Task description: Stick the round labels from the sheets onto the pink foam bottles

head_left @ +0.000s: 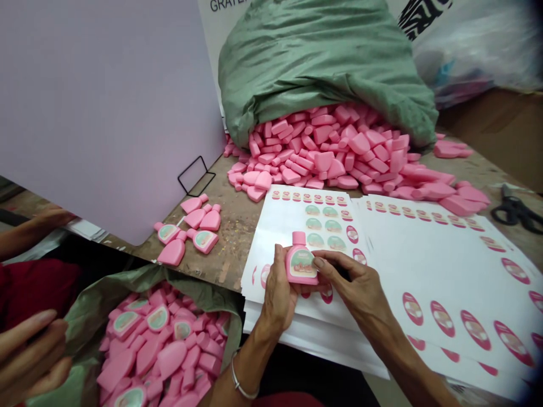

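A small pink plastic bottle (302,271) stands upright in my left hand (278,291), thumb along its left side and fingers behind. On its front is an oval green-and-cream label (302,263). My right hand (354,280) is closed at the bottle's right side, its thumb tip pressed on the label's right edge; its other fingertips are partly hidden. Beneath both hands lies a stack of white sticker sheets (271,237), printed with green ovals and small pink labels. A second sheet stack (407,254) lies to the right.
Pink bottles (322,161) spill from a green sack (322,56) at the back. Several bottles (203,220), some labelled, lie left. Below, another sack (89,311) holds more. A wire stand (197,176), scissors (517,210) and a pale panel (110,102) border the table; another person's hand (34,356) shows left.
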The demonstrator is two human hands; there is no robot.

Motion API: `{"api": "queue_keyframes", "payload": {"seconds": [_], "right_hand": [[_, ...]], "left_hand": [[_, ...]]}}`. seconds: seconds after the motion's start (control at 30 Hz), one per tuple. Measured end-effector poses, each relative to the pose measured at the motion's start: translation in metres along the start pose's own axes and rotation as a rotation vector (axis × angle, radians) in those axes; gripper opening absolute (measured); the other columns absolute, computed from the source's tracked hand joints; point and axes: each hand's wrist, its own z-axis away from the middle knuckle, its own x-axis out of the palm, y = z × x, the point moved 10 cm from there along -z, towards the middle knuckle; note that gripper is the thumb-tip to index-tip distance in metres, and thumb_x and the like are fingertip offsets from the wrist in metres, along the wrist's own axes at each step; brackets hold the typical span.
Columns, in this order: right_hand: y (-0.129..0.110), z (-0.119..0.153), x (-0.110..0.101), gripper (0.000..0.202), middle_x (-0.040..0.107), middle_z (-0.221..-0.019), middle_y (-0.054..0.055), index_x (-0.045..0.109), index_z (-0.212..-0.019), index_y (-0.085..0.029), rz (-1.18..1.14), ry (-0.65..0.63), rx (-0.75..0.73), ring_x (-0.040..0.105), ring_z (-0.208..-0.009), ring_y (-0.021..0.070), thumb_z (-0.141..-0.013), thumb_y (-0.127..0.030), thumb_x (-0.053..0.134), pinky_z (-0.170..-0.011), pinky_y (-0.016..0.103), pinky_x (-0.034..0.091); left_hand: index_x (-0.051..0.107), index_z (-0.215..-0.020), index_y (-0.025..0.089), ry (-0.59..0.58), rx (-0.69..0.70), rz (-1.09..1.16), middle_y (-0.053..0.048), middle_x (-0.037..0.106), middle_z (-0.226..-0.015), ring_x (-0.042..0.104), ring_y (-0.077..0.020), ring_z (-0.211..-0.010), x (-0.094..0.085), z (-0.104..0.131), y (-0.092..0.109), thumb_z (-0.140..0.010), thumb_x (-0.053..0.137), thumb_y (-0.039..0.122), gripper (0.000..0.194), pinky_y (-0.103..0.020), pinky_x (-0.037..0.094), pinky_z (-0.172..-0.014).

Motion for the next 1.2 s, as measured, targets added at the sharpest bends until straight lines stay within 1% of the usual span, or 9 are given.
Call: {"api": "queue_keyframes", "payload": {"seconds": [0.13, 0.3, 0.4, 0.53, 0.83, 1.0, 1.13, 1.2], "right_hand": [[0.0025, 0.0013, -0.0006, 0.037, 0.069, -0.076, 0.004, 0.072, -0.091, -0.018, -0.019, 0.013, 0.01, 0.06, -0.057, 0.0136, -0.07, -0.048, 0.069, -0.047, 0.022, 0.049], [0.0025, 0.0032, -0.0019, 0.036, 0.071, -0.082, 0.004, 0.072, -0.094, -0.019, -0.021, 0.012, 0.006, 0.063, -0.061, 0.0149, -0.071, -0.047, 0.068, -0.049, 0.023, 0.051], [0.0012, 0.0033, -0.0036, 0.036, 0.072, -0.083, 0.005, 0.072, -0.092, -0.018, -0.02, 0.024, -0.01, 0.064, -0.063, 0.0158, -0.071, -0.047, 0.068, -0.051, 0.023, 0.052], [0.0037, 0.0032, -0.003, 0.035, 0.072, -0.082, 0.004, 0.072, -0.094, -0.019, -0.019, 0.02, -0.002, 0.063, -0.06, 0.015, -0.072, -0.046, 0.068, -0.047, 0.023, 0.05], [-0.0026, 0.0038, -0.0042, 0.033, 0.072, -0.087, 0.005, 0.071, -0.091, -0.018, 0.032, 0.053, -0.043, 0.064, -0.067, 0.0156, -0.073, -0.046, 0.067, -0.055, 0.024, 0.052], [0.0001, 0.0025, -0.0054, 0.037, 0.072, -0.085, 0.005, 0.07, -0.092, -0.018, 0.057, 0.073, -0.025, 0.063, -0.064, 0.016, -0.072, -0.048, 0.067, -0.052, 0.024, 0.051], [-0.0002, 0.0027, -0.0051, 0.037, 0.071, -0.084, 0.005, 0.07, -0.09, -0.018, 0.082, 0.074, -0.049, 0.063, -0.068, 0.0171, -0.072, -0.05, 0.067, -0.057, 0.026, 0.052], [-0.0018, 0.0035, -0.0059, 0.037, 0.07, -0.085, 0.005, 0.069, -0.091, -0.019, 0.116, 0.083, -0.076, 0.064, -0.072, 0.0182, -0.073, -0.052, 0.065, -0.063, 0.028, 0.053]], "left_hand": [[0.063, -0.092, 0.015, 0.016, 0.007, 0.003, -0.004, 0.063, -0.074, 0.058, -0.0141, -0.064, 0.0003, 0.0005, 0.0011, -0.085, 0.04, 0.064, 0.055, -0.024, 0.047, -0.058], [0.063, -0.094, 0.015, 0.005, 0.011, 0.01, -0.005, 0.064, -0.077, 0.058, -0.0141, -0.067, 0.0041, 0.0016, 0.0023, -0.085, 0.039, 0.064, 0.055, -0.024, 0.046, -0.059], [0.064, -0.094, 0.015, 0.003, 0.012, 0.011, -0.005, 0.064, -0.077, 0.059, -0.0143, -0.068, 0.0049, 0.0016, 0.0021, -0.086, 0.038, 0.063, 0.055, -0.023, 0.046, -0.06], [0.064, -0.098, 0.015, -0.011, 0.014, 0.022, -0.005, 0.064, -0.078, 0.059, -0.0147, -0.07, 0.0065, 0.0016, 0.0023, -0.088, 0.036, 0.061, 0.055, -0.023, 0.047, -0.061], [0.064, -0.099, 0.015, -0.029, 0.022, 0.006, -0.005, 0.065, -0.079, 0.059, -0.0139, -0.067, 0.0078, 0.0012, 0.0037, -0.086, 0.037, 0.064, 0.057, -0.023, 0.046, -0.06], [0.063, -0.099, 0.015, -0.031, 0.032, -0.026, -0.004, 0.064, -0.078, 0.059, -0.0135, -0.065, 0.009, 0.0026, 0.006, -0.087, 0.035, 0.063, 0.056, -0.023, 0.045, -0.058], [0.064, -0.099, 0.015, -0.037, 0.039, -0.006, -0.005, 0.064, -0.078, 0.06, -0.0144, -0.067, 0.0094, 0.0032, 0.0059, -0.086, 0.041, 0.062, 0.053, -0.023, 0.045, -0.058], [0.063, -0.099, 0.016, -0.027, 0.037, 0.018, -0.005, 0.064, -0.08, 0.06, -0.0144, -0.069, 0.0074, 0.003, 0.0048, -0.084, 0.047, 0.06, 0.049, -0.023, 0.046, -0.059]]}}
